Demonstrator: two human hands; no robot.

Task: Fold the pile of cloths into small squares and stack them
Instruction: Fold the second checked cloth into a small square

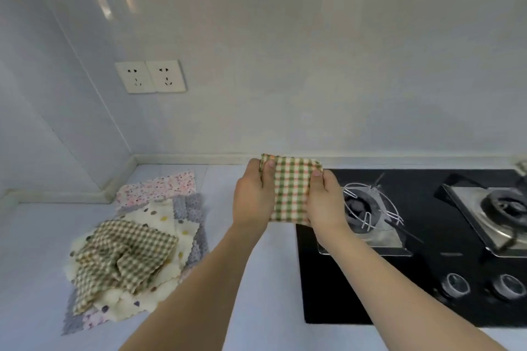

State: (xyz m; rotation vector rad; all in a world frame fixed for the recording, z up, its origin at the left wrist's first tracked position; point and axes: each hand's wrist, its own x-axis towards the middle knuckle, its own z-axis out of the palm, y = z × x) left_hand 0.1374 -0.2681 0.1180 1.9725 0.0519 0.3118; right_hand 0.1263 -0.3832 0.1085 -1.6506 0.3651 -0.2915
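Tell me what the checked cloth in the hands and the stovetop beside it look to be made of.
Checked cloth: soft woven or terry fabric, matte; it bends between the left hand and right hand, with wavy edges. Stovetop: likely black glass, glossy, with faint reflections; possibly enamel instead.

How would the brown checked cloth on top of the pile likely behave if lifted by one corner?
The brown checked cloth lies crumpled and creased, so it would probably droop limply. It looks thin, so likely light. Its textured weave suggests it may drag the dotted cream cloth beneath.
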